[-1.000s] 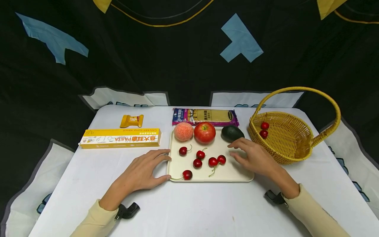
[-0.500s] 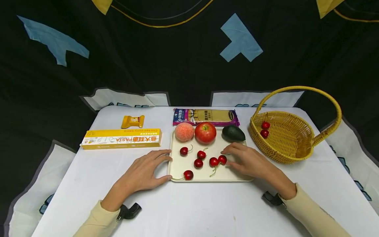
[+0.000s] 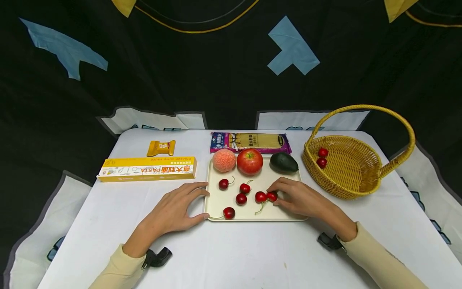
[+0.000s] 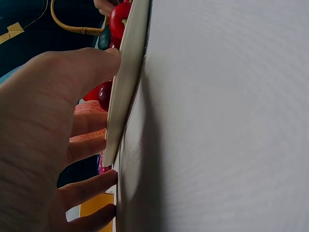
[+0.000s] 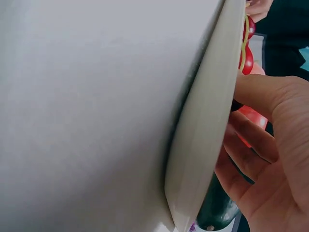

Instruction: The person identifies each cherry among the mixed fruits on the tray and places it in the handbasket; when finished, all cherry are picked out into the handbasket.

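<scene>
A cream tray [image 3: 285, 214] bears several red cherries, among them a joined pair with green stems. My right hand [image 3: 306, 198] reaches over the tray's right part, its thumb and fingers round the right cherry [image 3: 272, 196] of that pair; the other cherry [image 3: 260, 197] lies beside it. In the right wrist view the thumb and fingers close about a dark bit of the cherry [image 5: 236, 105], mostly hidden behind the tray wall. My left hand [image 3: 177, 206] rests at the tray's left edge, fingers spread and fairly straight, thumb [image 4: 104, 63] touching the rim in the left wrist view.
A peach [image 3: 224, 160], an apple [image 3: 250, 161] and an avocado [image 3: 283, 162] line the tray's back. Behind lies a pasta packet [image 3: 252, 143]. A wicker basket [image 3: 346, 168] with two cherries and a tall handle stands right. A pasta box [image 3: 148, 169] and yellow-wrapped snack [image 3: 161, 148] lie left.
My right hand has moved left and down from near the avocado to the joined cherries, and its fingers have closed on the right one. The left hand stays at the tray edge.
</scene>
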